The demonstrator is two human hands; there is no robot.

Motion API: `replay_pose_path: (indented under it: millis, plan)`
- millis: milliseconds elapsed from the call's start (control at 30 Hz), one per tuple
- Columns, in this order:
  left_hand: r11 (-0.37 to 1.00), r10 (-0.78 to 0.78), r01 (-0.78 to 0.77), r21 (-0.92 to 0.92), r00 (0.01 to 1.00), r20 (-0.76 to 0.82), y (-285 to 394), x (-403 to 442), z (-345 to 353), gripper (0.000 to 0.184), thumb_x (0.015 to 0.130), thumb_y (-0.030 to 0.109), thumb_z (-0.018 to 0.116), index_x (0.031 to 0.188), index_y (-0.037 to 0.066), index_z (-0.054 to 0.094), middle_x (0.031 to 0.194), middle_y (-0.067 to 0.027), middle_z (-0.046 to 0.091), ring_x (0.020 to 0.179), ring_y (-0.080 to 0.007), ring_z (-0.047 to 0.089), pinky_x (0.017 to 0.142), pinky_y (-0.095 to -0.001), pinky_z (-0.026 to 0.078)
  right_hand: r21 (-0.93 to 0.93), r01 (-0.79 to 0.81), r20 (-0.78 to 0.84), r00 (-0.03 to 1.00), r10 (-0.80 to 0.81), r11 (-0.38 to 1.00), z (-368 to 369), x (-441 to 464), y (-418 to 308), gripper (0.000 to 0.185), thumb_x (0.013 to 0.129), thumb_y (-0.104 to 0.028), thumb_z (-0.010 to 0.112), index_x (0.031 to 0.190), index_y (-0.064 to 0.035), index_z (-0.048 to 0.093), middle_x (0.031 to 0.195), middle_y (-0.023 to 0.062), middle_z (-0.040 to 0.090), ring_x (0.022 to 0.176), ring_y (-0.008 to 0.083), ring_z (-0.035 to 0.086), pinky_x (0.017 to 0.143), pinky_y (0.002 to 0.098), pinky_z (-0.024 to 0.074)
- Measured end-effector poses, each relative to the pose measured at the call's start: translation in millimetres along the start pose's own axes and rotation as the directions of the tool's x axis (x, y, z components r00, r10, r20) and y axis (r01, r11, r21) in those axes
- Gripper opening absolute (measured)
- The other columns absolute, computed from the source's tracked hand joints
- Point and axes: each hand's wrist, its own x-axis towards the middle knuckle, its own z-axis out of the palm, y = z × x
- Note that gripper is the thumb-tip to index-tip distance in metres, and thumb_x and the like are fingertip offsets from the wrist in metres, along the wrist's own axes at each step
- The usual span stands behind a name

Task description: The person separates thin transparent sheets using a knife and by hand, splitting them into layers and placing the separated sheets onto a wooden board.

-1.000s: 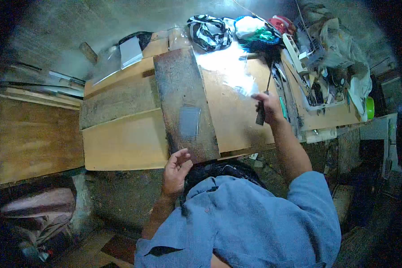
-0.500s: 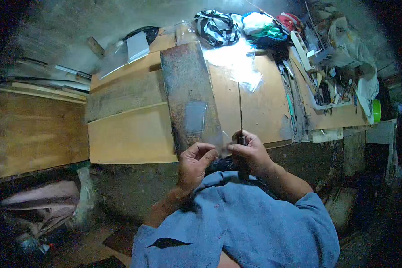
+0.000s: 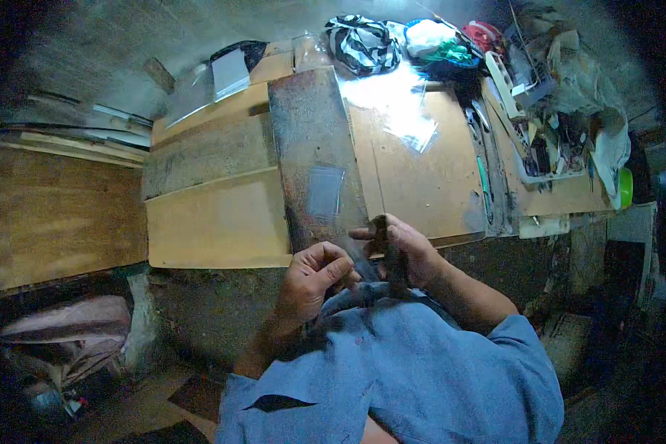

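Note:
My left hand (image 3: 312,277) is closed in a pinch at the near end of the dark board, on a thin piece of clear plastic (image 3: 360,260). Close beside it, my right hand (image 3: 407,251) is wrapped round the dark handle (image 3: 394,259) of a tool with a long, thin shaft. The shaft points away from me over the table; blur hides its exact kind. One right finger reaches toward the plastic. On the dark, worn board (image 3: 311,118) lies a small clear plastic packet (image 3: 325,192).
The board lies across a wooden table (image 3: 222,226). More clear plastic packets (image 3: 419,137) lie under bright light. At the back is a black-and-white bag (image 3: 362,46). To the right stand a basket of tools (image 3: 551,176), a green-handled tool (image 3: 484,177) and a power strip (image 3: 505,85).
The tool in my right hand has tilted left and its shaft is blurred. My left hand has moved slightly left and down, and the hands are a little farther apart.

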Motion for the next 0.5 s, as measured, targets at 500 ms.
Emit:
replay_pose_path:
  millis: [500]
  plan:
    - [0.992, 0.055, -0.056, 0.113, 0.998, 0.007, 12.7, -7.7, 0.8, 0.008, 0.087, 0.01, 0.057, 0.088, 0.003, 0.06, 0.076, -0.0067, 0.066, 0.064, -0.0066, 0.056, 0.059, -0.0201, 0.043, 0.205, -0.06, 0.052, 0.997, 0.05, 0.977, 10.0, 3.5, 8.9, 0.038, 0.079, -0.006, 0.066, 0.111, -0.005, 0.046, 0.101, 0.0097, 0.06, 0.088, 0.0168, 0.06, 0.078, 0.0315, 0.0502]
